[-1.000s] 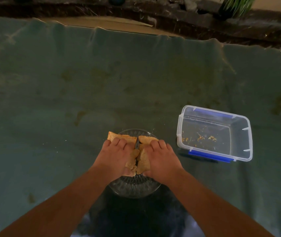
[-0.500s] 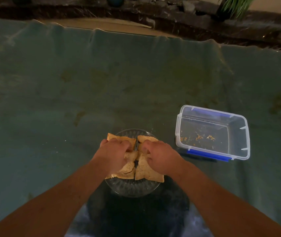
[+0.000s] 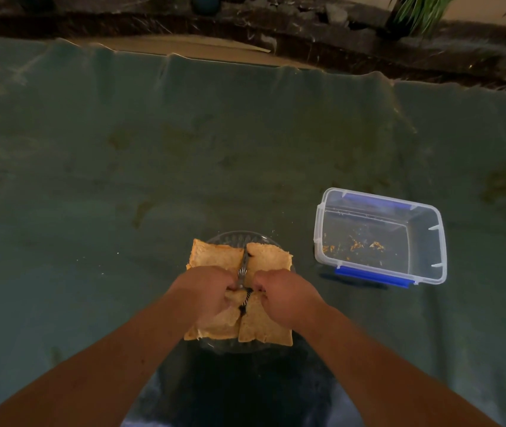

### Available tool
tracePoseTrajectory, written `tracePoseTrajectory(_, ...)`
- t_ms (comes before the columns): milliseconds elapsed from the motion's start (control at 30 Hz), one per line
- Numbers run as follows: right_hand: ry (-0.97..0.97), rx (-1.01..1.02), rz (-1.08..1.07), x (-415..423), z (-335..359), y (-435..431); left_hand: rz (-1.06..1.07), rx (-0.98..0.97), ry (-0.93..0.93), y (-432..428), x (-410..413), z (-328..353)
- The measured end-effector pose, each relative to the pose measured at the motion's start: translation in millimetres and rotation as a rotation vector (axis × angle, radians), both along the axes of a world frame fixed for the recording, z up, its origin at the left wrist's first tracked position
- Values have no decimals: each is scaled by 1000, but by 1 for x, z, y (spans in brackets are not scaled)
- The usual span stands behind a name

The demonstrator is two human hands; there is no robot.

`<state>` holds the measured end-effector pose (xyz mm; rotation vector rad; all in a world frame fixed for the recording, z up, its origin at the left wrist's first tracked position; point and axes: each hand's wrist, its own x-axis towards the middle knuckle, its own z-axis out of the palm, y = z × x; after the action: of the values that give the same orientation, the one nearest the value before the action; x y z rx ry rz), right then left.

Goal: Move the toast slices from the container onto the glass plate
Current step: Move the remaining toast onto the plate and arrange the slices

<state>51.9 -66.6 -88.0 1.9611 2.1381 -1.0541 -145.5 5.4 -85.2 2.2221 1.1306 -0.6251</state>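
Several toast slices cover the round glass plate (image 3: 233, 238) near the front of the table: two at the far side (image 3: 217, 257) and two at the near side (image 3: 264, 326). My left hand (image 3: 205, 292) pinches the near left slice at its inner corner. My right hand (image 3: 285, 295) pinches the near right slice the same way. Both hands hide the plate's middle. To the right stands the clear plastic container (image 3: 430, 272) with blue clips, holding only crumbs (image 3: 356, 246).
A stained green cloth (image 3: 122, 180) covers the table. Its far edge shows a strip of bare board (image 3: 184, 47), with dark rock edging and plants (image 3: 421, 10) behind. A dark gap (image 3: 236, 383) lies between my forearms at the near edge.
My hands drew back towards me and curled into a pinch. The two near slices slid with them, spreading the toast over the plate and exposing the two far slices.
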Motion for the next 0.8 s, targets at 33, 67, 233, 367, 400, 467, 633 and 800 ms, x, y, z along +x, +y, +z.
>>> tracePoseTrajectory(33, -23, 24, 24, -1, -1, -2, -58, 64, 22, -2, 0, 2)
tracePoseTrajectory(67, -49, 53, 55, -1, -2, -4, -126, 137, 45, -4, 1, 4)
tracePoseTrajectory(233, -112, 204, 141, 0, 8, 4, -188, 330, 54, 8, 4, 14)
tracePoseTrajectory(367, -155, 284, -48, 6, 13, 32, -15, 460, 15, 30, 5, 14)
tracePoseTrajectory(400, -194, 258, -71, 7, 13, 38, 6, 470, 33, 35, 5, 12)
tracePoseTrajectory(467, -287, 177, -63, 7, 10, 47, 26, 476, 85, 42, 6, 8)
tracePoseTrajectory(633, -362, 95, -34, 12, 1, 54, 112, 474, 121, 47, 6, -1)
tracePoseTrajectory(800, -331, 82, -73, 19, -4, 59, 224, 472, 67, 51, 2, -8)
